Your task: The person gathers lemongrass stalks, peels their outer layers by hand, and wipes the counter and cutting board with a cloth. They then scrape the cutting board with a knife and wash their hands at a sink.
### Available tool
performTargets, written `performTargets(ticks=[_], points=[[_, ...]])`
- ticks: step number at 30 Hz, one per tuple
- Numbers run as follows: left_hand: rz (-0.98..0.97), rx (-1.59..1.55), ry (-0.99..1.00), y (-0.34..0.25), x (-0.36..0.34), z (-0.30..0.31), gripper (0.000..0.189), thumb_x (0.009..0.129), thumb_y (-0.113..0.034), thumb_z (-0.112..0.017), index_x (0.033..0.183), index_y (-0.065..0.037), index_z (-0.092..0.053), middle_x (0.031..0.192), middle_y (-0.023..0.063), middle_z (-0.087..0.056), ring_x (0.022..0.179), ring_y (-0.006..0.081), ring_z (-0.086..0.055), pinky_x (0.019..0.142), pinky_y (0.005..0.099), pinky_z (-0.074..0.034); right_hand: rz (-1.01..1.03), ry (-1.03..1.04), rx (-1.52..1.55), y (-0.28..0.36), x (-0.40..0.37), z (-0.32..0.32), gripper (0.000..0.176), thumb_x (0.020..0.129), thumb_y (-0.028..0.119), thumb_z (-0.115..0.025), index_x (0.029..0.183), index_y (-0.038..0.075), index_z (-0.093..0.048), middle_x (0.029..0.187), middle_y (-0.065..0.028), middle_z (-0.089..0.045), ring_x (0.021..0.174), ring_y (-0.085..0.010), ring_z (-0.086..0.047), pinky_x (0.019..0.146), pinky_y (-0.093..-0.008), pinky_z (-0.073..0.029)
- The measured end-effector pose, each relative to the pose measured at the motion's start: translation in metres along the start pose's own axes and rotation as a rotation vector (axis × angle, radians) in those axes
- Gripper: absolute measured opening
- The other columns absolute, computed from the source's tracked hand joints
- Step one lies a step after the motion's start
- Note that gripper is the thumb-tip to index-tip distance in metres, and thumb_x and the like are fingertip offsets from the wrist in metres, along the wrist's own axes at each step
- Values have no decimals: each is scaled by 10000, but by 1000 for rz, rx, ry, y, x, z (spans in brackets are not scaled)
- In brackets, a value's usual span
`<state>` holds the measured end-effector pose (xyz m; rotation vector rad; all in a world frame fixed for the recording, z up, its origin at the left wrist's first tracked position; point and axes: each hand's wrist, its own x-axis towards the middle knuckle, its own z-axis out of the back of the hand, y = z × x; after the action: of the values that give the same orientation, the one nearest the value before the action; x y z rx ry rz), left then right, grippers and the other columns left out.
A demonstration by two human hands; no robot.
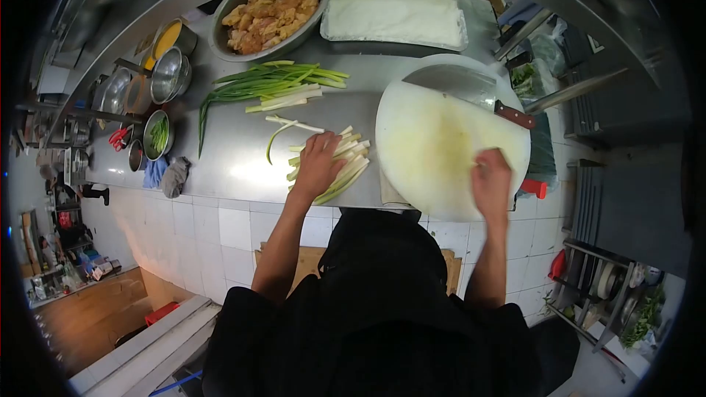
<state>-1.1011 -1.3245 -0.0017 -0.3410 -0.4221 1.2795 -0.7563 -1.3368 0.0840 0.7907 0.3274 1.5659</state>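
On the steel counter, my left hand (321, 165) is closed over the near side of a pile of cut spring onion pieces (354, 169), mostly white stalks. My right hand (492, 176) is over the right part of a round white cutting board (415, 140); its fingers look bent but are smeared by motion. A yellowish-green stain marks the board's middle. Along the board's far edge lies a cleaver (460, 87) with a brown handle. Behind the pile are long green spring onions (272, 79) and a few loose white stalks (294, 124).
A steel bowl of raw meat pieces (273, 16) and a tray of white powder (393, 9) stand at the back. Metal bowls (170, 77) and a small bowl of green pieces (158, 134) are on the left. A steel post (577, 91) rises beside the board's right edge.
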Motion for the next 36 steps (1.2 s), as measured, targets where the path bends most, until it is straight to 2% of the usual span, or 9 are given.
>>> performTargets(ticks=[3, 7, 10, 12, 13, 15, 20, 25, 36], points=[[-42, -127, -52, 28, -4, 8, 390, 763, -87, -621, 1149, -48, -577, 1202, 158, -525, 1133, 347, -448, 985, 458, -364, -179, -166, 38, -23, -14, 90, 165, 764, -71, -509, 881, 27, -571, 785, -18, -553, 732, -84, -522, 664, -237, -442], [88, 199, -169, 72, 16, 31, 359, 743, -14, -533, 1086, -83, -612, 1124, 93, -557, 1088, 316, -471, 880, 464, -398, -214, -596, 296, -109, -7, 135, 31, 856, 14, -537, 860, 31, -562, 764, 40, -497, 676, -50, -434, 606, -199, -368], [78, 347, -107, 93, 28, 33, 309, 766, -52, -548, 1063, -102, -615, 1075, 78, -564, 1068, 296, -480, 841, 458, -396, -391, -419, 114, -224, -11, 138, 139, 866, 42, -539, 989, 32, -604, 822, 1, -585, 720, -71, -522, 621, -211, -407], [91, 326, -33, 108, 32, 30, 273, 780, -77, -555, 1045, -100, -613, 1065, 76, -567, 1068, 289, -482, 849, 457, -393, -2, -93, -711, -286, -20, 132, 285, 873, 55, -535, 1152, 46, -592, 986, -70, -651, 775, -103, -610, 626, -238, -453], [109, 306, 41, 113, 35, 28, 239, 794, -102, -561, 1027, -98, -611, 1055, 74, -571, 1069, 281, -483, 857, 456, -389, 2, -98, -709, -266, -15, 134, 285, 873, 55, -535, 1152, 46, -592, 986, -70, -651, 775, -103, -610, 626, -238, -453], [81, 331, 24, 118, 34, 26, 220, 802, -116, -565, 1016, -94, -608, 1058, 77, -570, 1074, 282, -480, 867, 462, -380, -705, -173, -162, -191, -10, 139, 365, 873, 54, -534, 1238, 50, -553, 1137, -120, -631, 799, -133, -654, 628, -265, -484], [135, 356, -25, 125, 29, 36, 170, 864, -140, -561, 1015, -65, -591, 944, 71, -578, 933, 247, -538, 782, 402, -425, -480, -382, 198, -136, -29, 114, 263, 906, 57, -523, 1157, 2, -580, 1008, -78, -651, 698, -97, -586, 633, -232, -472], [391, -752, -208, 83, 19, 81, 188, 936, -148, -504, 1056, -20, -570, 706, 30, -526, 618, 104, -479, 577, 240, -395, -321, -167, 552, -5, -30, 38, 193, 877, 0, -515, 1046, -13, -608, 898, -65, -641, 724, -98, -571, 658, -236, -484], [447, -1464, 423, -29, 8, 68, 254, 958, -142, -478, 1129, 18, -576, 802, 21, -561, 673, 97, -504, 604, 223, -431, -189, 459, 793, 113, 60, -131, 218, 823, 139, -658, 953, -29, -611, 688, -59, -589, 604, -94, -530, 566, -254, -436]])
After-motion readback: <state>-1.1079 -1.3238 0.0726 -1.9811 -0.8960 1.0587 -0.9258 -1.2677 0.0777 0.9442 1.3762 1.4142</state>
